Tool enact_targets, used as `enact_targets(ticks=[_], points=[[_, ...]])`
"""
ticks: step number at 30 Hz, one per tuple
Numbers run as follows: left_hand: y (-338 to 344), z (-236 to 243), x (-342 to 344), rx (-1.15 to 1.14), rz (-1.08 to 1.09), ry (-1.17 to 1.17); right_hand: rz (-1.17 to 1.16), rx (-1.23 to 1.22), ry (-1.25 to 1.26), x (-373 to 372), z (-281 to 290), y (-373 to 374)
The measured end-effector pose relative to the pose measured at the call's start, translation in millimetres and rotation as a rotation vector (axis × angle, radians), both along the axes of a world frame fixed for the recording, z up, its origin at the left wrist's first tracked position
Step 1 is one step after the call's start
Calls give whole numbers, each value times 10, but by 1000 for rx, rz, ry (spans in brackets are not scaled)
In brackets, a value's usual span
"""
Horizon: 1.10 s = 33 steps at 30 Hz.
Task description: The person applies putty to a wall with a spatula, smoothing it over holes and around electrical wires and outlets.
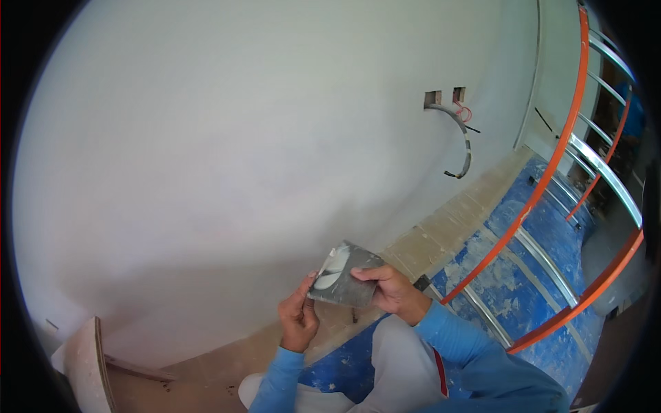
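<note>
In front of the white wall (206,158), I hold a flat, dark grey rectangular piece (354,279) that looks like sandpaper, with a whitish patch on its left part. My right hand (396,292) grips its right side, the thumb lying across the face and the fingers hidden behind. On the other side, my left hand (299,318) pinches the left edge near the lower corner. Both sleeves are light blue. Whether a block sits behind the grey piece I cannot tell.
An orange and silver ladder or scaffold frame (544,196) stands at right on dusty blue floor covering (475,265). From one of two wall boxes (432,100) hangs a dark cable (468,148). At lower left is a curved pale panel (86,365).
</note>
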<state>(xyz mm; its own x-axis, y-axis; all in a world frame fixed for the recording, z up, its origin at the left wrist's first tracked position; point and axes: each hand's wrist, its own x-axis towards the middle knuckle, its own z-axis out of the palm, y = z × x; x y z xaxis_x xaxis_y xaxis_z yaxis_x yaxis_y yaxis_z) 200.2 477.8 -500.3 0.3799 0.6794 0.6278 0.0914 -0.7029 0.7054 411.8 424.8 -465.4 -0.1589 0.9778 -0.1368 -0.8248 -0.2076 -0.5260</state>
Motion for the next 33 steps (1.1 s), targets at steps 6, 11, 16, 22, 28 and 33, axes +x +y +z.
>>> enact_targets(ticks=[6,11,16,22,28,33], points=[[33,143,89,115,-36,366,-56,172,-92,217,-139,-125],[147,-297,-131,13,63,396,-314,221,-56,582,-491,-33],[183,-201,-273,-795,13,-112,-798,-130,-171,1435,-1257,55],[276,-350,-568,-977,59,-304,-1220,-158,-584,2295,-1495,311],[258,-462,-607,-1089,96,-391,-1681,64,-1279,2945,-1003,827],[280,-662,-736,-1060,86,-325,-1608,22,-1664,3072,-515,1070]])
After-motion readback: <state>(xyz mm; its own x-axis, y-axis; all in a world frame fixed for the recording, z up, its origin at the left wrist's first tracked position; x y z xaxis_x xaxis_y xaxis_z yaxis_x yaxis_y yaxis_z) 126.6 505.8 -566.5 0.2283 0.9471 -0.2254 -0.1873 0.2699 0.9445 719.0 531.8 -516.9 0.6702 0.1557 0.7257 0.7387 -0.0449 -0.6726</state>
